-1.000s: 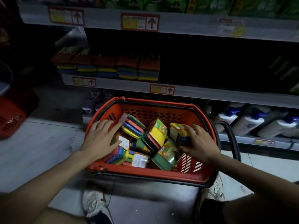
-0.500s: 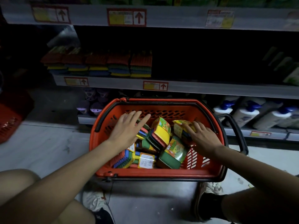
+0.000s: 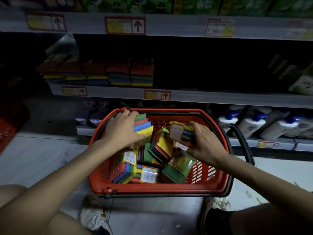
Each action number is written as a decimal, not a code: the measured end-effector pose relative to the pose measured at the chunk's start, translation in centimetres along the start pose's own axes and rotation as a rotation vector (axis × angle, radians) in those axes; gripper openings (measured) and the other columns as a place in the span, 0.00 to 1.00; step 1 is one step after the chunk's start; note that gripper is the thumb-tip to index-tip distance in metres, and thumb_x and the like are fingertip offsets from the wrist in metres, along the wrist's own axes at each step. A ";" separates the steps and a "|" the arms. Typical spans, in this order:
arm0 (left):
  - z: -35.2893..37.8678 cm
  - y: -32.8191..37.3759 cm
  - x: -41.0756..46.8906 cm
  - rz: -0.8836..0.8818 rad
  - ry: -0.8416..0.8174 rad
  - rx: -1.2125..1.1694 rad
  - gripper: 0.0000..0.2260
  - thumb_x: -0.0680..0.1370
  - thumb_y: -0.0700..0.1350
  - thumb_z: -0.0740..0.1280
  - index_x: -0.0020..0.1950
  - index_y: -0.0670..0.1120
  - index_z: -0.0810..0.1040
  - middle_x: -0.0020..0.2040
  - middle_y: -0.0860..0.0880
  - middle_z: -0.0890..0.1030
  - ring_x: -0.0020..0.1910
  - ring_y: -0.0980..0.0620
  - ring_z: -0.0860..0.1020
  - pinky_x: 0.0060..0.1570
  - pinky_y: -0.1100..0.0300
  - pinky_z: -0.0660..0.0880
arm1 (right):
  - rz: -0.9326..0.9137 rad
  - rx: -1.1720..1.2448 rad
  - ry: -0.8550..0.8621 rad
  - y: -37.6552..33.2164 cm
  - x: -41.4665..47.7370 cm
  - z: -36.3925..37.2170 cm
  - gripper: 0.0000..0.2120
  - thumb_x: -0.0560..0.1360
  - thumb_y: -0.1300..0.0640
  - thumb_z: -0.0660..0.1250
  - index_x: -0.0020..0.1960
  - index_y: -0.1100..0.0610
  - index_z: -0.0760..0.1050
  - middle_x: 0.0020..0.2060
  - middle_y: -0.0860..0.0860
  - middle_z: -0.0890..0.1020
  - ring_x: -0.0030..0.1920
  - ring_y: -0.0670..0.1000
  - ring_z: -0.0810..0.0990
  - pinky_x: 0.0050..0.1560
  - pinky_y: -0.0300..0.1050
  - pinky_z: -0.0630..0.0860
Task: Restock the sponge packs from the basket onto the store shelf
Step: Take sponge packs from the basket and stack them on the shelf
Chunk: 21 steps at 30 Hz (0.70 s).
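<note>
Head view: both hands had lifted since earlier, the left hand [image 3: 122, 128] gripping a striped sponge pack [image 3: 143, 123] at the far rim of the basket [image 3: 160, 189], the right hand [image 3: 205, 143] a labelled sponge pack [image 3: 177, 133] above the pile. Darkness obscured the stocked packs [image 3: 118, 73] on the shelf [image 3: 203, 97].

Two hands busy: the left hand [image 3: 122, 128] grips one ribbed multicoloured sponge pack [image 3: 143, 123], the right hand [image 3: 205, 144] one white-labelled sponge pack [image 3: 179, 133]. One red plastic basket [image 3: 160, 189], its jumble uncountable. Five sponge-pack stacks [image 3: 118, 73] sit on the grey metal shelf [image 3: 211, 97], with three blue-capped white bottles [image 3: 252, 124] below.
</note>
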<state>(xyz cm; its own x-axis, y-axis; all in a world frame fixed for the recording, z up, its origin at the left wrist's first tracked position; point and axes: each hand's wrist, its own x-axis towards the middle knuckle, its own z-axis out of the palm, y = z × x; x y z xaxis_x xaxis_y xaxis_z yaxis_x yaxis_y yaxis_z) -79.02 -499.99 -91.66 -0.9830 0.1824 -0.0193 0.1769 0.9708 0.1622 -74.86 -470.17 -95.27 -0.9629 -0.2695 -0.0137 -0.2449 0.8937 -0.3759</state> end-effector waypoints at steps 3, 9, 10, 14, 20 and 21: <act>-2.4 -0.9 -0.4 -0.207 0.006 -0.437 0.30 0.67 0.61 0.79 0.64 0.50 0.77 0.56 0.50 0.80 0.54 0.47 0.79 0.50 0.53 0.75 | 0.041 0.331 0.063 -1.8 -0.5 -2.0 0.41 0.68 0.50 0.75 0.77 0.49 0.59 0.67 0.51 0.70 0.66 0.52 0.72 0.66 0.53 0.75; -3.6 -0.9 -0.5 -0.465 -0.024 -1.069 0.23 0.69 0.60 0.79 0.55 0.47 0.80 0.50 0.51 0.83 0.48 0.52 0.81 0.43 0.58 0.73 | 0.066 0.738 0.140 -4.5 -0.4 -3.9 0.38 0.74 0.63 0.76 0.73 0.36 0.64 0.68 0.50 0.67 0.64 0.50 0.76 0.61 0.42 0.79; -3.5 -1.0 -0.5 -0.493 -0.024 -1.107 0.26 0.66 0.62 0.79 0.54 0.46 0.79 0.49 0.50 0.82 0.49 0.51 0.81 0.44 0.56 0.74 | 0.059 0.761 0.143 -4.8 -0.3 -4.0 0.38 0.73 0.63 0.77 0.72 0.36 0.64 0.68 0.51 0.67 0.65 0.50 0.77 0.61 0.43 0.80; -3.4 -0.5 -0.4 -0.576 -0.102 -1.358 0.26 0.65 0.61 0.80 0.53 0.45 0.82 0.50 0.49 0.85 0.51 0.46 0.85 0.54 0.48 0.82 | 0.008 0.868 0.136 -5.9 0.6 -3.9 0.36 0.69 0.52 0.82 0.68 0.37 0.65 0.70 0.51 0.69 0.66 0.50 0.77 0.57 0.42 0.82; -2.4 1.5 -0.6 -0.634 -0.100 -1.496 0.34 0.59 0.55 0.83 0.63 0.47 0.80 0.59 0.47 0.84 0.55 0.45 0.84 0.54 0.44 0.82 | 0.203 1.103 0.330 -7.0 1.8 -4.2 0.18 0.77 0.39 0.69 0.62 0.45 0.70 0.66 0.53 0.73 0.63 0.55 0.79 0.55 0.52 0.83; -2.4 1.7 -0.6 -0.641 -0.096 -1.500 0.34 0.60 0.53 0.83 0.64 0.47 0.78 0.59 0.48 0.84 0.55 0.45 0.83 0.54 0.44 0.82 | 0.221 1.117 0.355 -6.9 2.0 -4.4 0.24 0.75 0.42 0.72 0.66 0.47 0.68 0.66 0.53 0.73 0.62 0.53 0.80 0.51 0.46 0.84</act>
<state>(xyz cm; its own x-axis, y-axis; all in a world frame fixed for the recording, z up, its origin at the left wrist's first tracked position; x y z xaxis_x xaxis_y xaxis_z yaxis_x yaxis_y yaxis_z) -78.28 -498.80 -89.03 -0.8565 -0.1036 -0.5056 -0.4947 -0.1146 0.8615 -75.64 -475.32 -88.60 -0.9924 0.1222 0.0117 -0.0050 0.0544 -0.9985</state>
